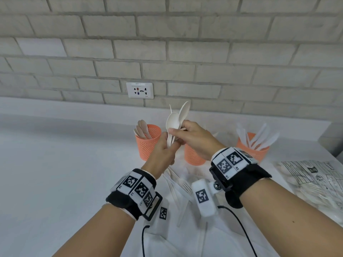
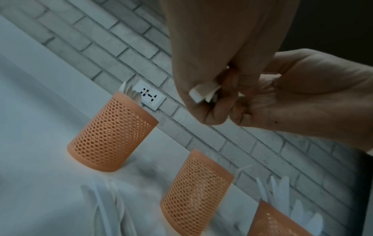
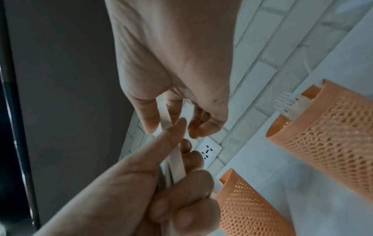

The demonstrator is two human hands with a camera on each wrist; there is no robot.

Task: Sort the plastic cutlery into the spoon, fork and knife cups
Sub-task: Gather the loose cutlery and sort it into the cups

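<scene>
- Centrally in the head view, the left hand (image 1: 163,151) and right hand (image 1: 194,140) meet above the white worktop (image 1: 65,173), both curled round a bundle of white spoons (image 1: 174,123) whose bowls stand up toward the brick wall (image 1: 167,43). Three orange mesh cups line up behind: the spoon cup (image 1: 147,143) left of centre, the fork cup (image 1: 193,154) behind the right hand, the knife cup (image 1: 253,147) to the right. Loose cutlery (image 1: 181,186) lies at lower centre between the wrists.
- Left wrist view: fingers (image 2: 214,111) pinch the handle ends at centre right; the spoon cup (image 2: 113,134) stands at centre left.
- Right wrist view: fingers (image 3: 149,116) pinch a handle (image 3: 177,164) at the centre of the frame, and the left hand (image 3: 151,191) grips it lower down.
</scene>
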